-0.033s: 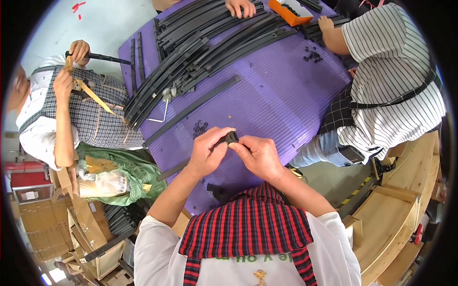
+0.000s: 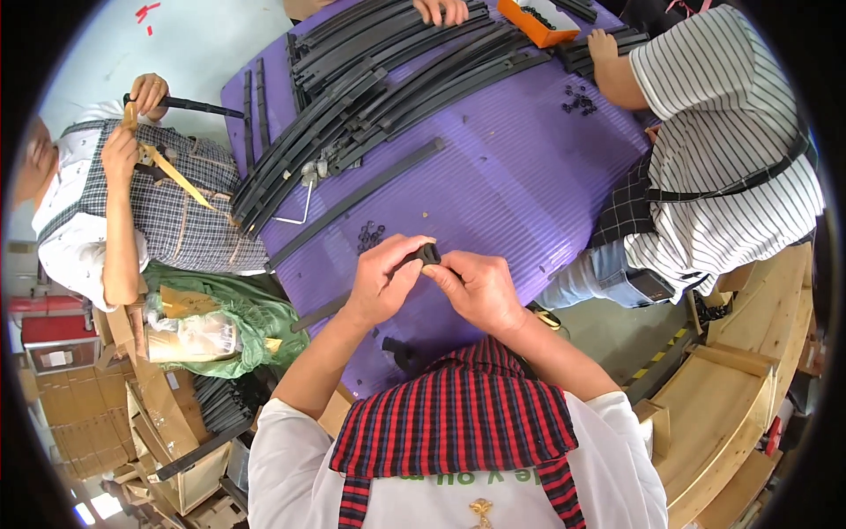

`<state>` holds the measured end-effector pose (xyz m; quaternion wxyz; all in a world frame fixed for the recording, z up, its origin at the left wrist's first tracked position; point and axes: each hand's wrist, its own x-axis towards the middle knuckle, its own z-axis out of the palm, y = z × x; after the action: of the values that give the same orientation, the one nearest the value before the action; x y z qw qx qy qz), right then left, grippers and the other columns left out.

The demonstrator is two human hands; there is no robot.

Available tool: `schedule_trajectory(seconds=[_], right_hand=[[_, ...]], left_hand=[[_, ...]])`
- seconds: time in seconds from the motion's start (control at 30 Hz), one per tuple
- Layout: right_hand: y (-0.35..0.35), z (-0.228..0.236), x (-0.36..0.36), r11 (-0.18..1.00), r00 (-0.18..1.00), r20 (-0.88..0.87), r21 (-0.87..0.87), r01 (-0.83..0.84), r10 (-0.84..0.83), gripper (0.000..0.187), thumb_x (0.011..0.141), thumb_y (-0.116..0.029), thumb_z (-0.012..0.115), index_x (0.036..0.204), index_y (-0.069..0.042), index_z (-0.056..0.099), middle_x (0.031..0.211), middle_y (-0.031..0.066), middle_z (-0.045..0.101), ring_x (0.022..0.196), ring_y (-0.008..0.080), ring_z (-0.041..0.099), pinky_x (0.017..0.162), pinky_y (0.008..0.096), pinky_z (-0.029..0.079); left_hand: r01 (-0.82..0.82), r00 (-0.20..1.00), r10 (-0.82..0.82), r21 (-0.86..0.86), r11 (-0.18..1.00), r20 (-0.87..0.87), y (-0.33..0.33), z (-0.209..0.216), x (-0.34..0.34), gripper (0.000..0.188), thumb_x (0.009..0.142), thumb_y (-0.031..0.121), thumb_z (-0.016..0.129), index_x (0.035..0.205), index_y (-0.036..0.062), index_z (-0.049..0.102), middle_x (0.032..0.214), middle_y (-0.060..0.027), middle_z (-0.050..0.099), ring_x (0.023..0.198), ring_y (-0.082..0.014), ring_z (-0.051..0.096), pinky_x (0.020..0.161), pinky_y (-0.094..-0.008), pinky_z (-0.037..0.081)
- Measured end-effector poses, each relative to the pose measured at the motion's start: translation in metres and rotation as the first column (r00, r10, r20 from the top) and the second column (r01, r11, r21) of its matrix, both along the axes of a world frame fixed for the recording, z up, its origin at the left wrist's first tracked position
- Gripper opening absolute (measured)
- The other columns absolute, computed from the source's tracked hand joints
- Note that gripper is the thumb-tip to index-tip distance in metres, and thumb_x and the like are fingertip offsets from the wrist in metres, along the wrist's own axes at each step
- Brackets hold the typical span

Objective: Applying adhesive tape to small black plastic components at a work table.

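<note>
My left hand is closed around a long black plastic strip, which passes beneath my wrist toward the lower left. The strip's end juts out between my two hands over the near part of the purple table. Thumb and fingers of my right hand pinch that end; whether a small part sits on it is hidden by the fingers. Just beyond my left hand lies a loose cluster of small black rings. A short curved black piece rests close to my apron.
Long black strips are heaped across the far side of the purple table. A single strip lies diagonally before them. An orange box holds small black parts. Co-workers stand left and right; another hand reaches in.
</note>
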<state>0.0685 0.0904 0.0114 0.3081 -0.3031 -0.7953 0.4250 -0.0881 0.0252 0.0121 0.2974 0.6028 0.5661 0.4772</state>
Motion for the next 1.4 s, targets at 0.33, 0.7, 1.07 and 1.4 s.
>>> schedule_trajectory(seconds=[0.33, 0.7, 1.07, 1.4], right_hand=[[-0.009, 0.026, 0.013, 0.433, 0.940, -0.334, -0.838, -0.331, 0.071, 0.028, 0.084, -0.023, 0.060, 0.082, 0.005, 0.058, 0.071, 0.0100, 0.061, 0.060, 0.0147, 0.060, 0.054, 0.0240, 0.052], [-0.052, 0.044, -0.008, 0.989, 0.992, -0.124, -0.149, -0.018, -0.001, 0.015, 0.080, -0.010, 0.060, 0.071, 0.000, 0.053, 0.059, 0.0135, 0.051, 0.050, 0.0224, 0.052, 0.047, 0.0321, 0.040], [-0.069, 0.054, -0.012, 0.990, 0.990, -0.118, 0.111, 0.085, -0.072, 0.013, 0.077, -0.007, 0.053, 0.068, -0.001, 0.047, 0.060, 0.0162, 0.049, 0.056, 0.0349, 0.051, 0.049, 0.0421, 0.040], [-0.010, -0.041, 0.028, 0.906, 0.798, 0.431, 0.160, 0.391, -0.421, 0.019, 0.077, -0.021, 0.049, 0.076, -0.004, 0.059, 0.066, 0.0201, 0.058, 0.064, 0.0378, 0.058, 0.059, 0.0475, 0.045]], left_hand=[[-0.023, 0.982, 0.039, -0.084, 0.996, 0.187, -0.012, 0.017, 0.006, 0.025, 0.089, 0.020, 0.051, 0.097, -0.0015, 0.061, 0.074, -0.0038, 0.055, 0.062, -0.0092, 0.049, 0.054, -0.0220, 0.039], [0.118, 0.925, -0.117, 0.020, 0.993, 0.360, -0.031, 0.041, -0.013, 0.021, 0.084, 0.014, 0.058, 0.098, -0.0006, 0.062, 0.072, -0.0017, 0.055, 0.061, -0.0070, 0.048, 0.053, -0.0200, 0.038], [0.024, 0.998, -0.008, 0.246, 0.969, -0.064, -0.037, 0.042, -0.007, 0.032, 0.077, 0.025, 0.066, 0.093, -0.0010, 0.059, 0.070, -0.0090, 0.056, 0.061, -0.0186, 0.054, 0.057, -0.0281, 0.043], [0.038, 0.989, 0.005, 0.286, 0.958, -0.149, -0.045, 0.061, -0.009, 0.024, 0.074, 0.017, 0.067, 0.089, 0.0000, 0.059, 0.068, -0.0098, 0.054, 0.058, -0.0230, 0.054, 0.054, -0.0299, 0.043]])
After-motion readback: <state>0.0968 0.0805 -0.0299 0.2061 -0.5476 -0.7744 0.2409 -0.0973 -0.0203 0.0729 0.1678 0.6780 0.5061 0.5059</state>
